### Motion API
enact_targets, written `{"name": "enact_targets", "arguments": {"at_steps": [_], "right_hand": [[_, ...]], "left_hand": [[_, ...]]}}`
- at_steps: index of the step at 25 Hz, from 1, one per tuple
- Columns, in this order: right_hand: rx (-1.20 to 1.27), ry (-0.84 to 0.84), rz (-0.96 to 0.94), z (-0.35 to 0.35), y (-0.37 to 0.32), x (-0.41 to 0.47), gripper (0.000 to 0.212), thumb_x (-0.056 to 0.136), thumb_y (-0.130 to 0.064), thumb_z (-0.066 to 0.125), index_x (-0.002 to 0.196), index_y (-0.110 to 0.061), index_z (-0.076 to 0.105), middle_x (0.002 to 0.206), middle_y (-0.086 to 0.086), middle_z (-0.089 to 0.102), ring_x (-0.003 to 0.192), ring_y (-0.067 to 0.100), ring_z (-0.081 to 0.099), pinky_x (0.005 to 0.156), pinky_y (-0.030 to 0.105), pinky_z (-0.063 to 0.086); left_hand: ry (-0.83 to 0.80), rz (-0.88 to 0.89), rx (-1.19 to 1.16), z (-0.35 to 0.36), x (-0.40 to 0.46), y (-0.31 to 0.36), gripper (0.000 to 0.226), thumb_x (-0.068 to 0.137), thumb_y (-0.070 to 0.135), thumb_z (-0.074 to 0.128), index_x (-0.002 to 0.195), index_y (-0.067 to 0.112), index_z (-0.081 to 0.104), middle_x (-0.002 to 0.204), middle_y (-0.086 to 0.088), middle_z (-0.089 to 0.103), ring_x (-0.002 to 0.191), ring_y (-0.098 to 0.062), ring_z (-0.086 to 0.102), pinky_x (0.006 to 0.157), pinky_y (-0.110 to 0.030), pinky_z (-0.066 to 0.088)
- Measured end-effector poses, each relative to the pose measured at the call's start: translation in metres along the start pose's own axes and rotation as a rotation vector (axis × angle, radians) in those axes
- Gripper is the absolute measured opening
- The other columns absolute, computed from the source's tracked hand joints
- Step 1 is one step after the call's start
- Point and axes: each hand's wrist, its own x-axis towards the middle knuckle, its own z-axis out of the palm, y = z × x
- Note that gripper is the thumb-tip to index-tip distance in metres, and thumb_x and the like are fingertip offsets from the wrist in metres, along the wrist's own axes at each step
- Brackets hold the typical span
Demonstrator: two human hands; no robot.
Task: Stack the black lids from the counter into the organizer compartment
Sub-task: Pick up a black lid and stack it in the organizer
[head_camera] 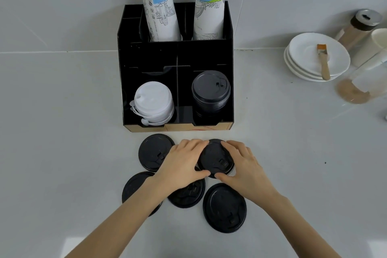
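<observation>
Several black lids lie on the grey counter in front of the black organizer (230,52). Both hands grip one black lid (215,158) between them: my left hand (184,163) on its left edge, my right hand (244,165) on its right edge. It sits just in front of the organizer. Loose lids lie at the upper left (152,152), lower left (134,186), under my left hand (188,196) and at the lower right (225,207). A stack of black lids (211,91) stands in the organizer's front right compartment.
A stack of white lids (154,102) fills the front left compartment. Two stacks of paper cups (161,12) stand in the back compartments. At the right are stacked white saucers (301,65) with a brush (323,60), a shaker jar (360,25) and a clear jar (360,84).
</observation>
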Motion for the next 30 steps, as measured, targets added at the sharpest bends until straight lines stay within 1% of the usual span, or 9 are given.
{"name": "enact_targets", "arguments": {"at_steps": [5,9,13,14,17,21,24,27,30], "right_hand": [[0.059,0.016,-0.023,0.002,0.0,-0.004,0.069,0.076,-0.027,0.065,0.134,-0.02,0.028,0.143,-0.003,0.03,0.13,0.015,0.029,0.105,0.029,0.033],[0.11,0.056,-0.057,-0.003,-0.002,-0.005,0.067,0.076,-0.024,0.066,0.133,-0.019,0.031,0.141,-0.003,0.033,0.126,0.013,0.036,0.101,0.02,0.031],[0.122,0.11,-0.103,-0.01,-0.007,-0.008,0.064,0.075,-0.021,0.067,0.131,-0.018,0.035,0.137,-0.002,0.037,0.118,0.006,0.039,0.091,-0.003,0.023],[0.126,0.121,-0.116,-0.012,-0.008,-0.008,0.064,0.075,-0.021,0.068,0.13,-0.017,0.036,0.137,-0.002,0.037,0.118,0.006,0.039,0.09,-0.005,0.022],[0.128,0.149,-0.136,-0.018,-0.013,-0.009,0.063,0.076,-0.022,0.067,0.13,-0.018,0.036,0.138,-0.003,0.038,0.123,0.009,0.038,0.099,0.009,0.025],[0.131,0.198,-0.166,-0.027,-0.021,-0.006,0.061,0.076,-0.022,0.068,0.129,-0.017,0.039,0.134,-0.003,0.042,0.117,0.004,0.041,0.093,-0.001,0.023],[0.119,0.223,-0.184,-0.036,-0.027,0.0,0.06,0.076,-0.024,0.068,0.129,-0.019,0.039,0.135,-0.003,0.043,0.118,0.006,0.042,0.096,0.009,0.027],[0.117,0.27,-0.213,-0.048,-0.035,0.009,0.058,0.077,-0.025,0.067,0.128,-0.02,0.04,0.133,-0.003,0.045,0.109,0.002,0.043,0.095,0.017,0.034],[0.109,0.318,-0.25,-0.061,-0.042,0.022,0.055,0.078,-0.022,0.066,0.127,-0.017,0.042,0.13,0.001,0.048,0.105,0.003,0.043,0.095,0.022,0.039]], "left_hand": [[0.021,-0.005,-0.004,0.001,-0.003,0.003,0.07,0.081,0.04,0.055,0.137,0.024,0.015,0.144,0.002,0.03,0.129,-0.019,0.027,0.106,-0.038,0.026],[0.076,0.001,-0.032,-0.003,-0.008,0.004,0.07,0.081,0.042,0.055,0.137,0.024,0.016,0.143,0.002,0.031,0.127,-0.018,0.03,0.105,-0.037,0.026],[0.165,0.012,-0.114,-0.008,-0.014,0.007,0.072,0.079,0.04,0.058,0.136,0.024,0.017,0.14,0.002,0.033,0.125,-0.018,0.033,0.101,-0.035,0.029],[0.193,0.018,-0.141,-0.01,-0.015,0.008,0.072,0.078,0.04,0.059,0.136,0.025,0.018,0.14,0.003,0.033,0.124,-0.017,0.034,0.099,-0.033,0.029],[0.255,0.02,-0.208,-0.014,-0.019,0.008,0.07,0.077,0.039,0.061,0.135,0.025,0.023,0.139,0.005,0.034,0.123,-0.014,0.036,0.097,-0.029,0.028],[0.339,0.013,-0.258,-0.022,-0.021,0.009,0.07,0.076,0.039,0.062,0.134,0.023,0.027,0.136,0.003,0.036,0.122,-0.013,0.038,0.096,-0.028,0.033],[0.397,0.014,-0.264,-0.032,-0.02,0.009,0.072,0.076,0.038,0.063,0.135,0.021,0.025,0.135,0.001,0.036,0.119,-0.013,0.039,0.094,-0.025,0.034],[0.448,0.018,-0.277,-0.046,-0.015,0.01,0.072,0.076,0.038,0.063,0.135,0.02,0.026,0.133,0.0,0.037,0.111,-0.007,0.04,0.09,-0.022,0.035],[0.506,0.0,-0.28,-0.06,-0.006,0.012,0.071,0.077,0.038,0.063,0.134,0.017,0.027,0.133,-0.004,0.039,0.114,-0.014,0.043,0.091,-0.024,0.035]]}}
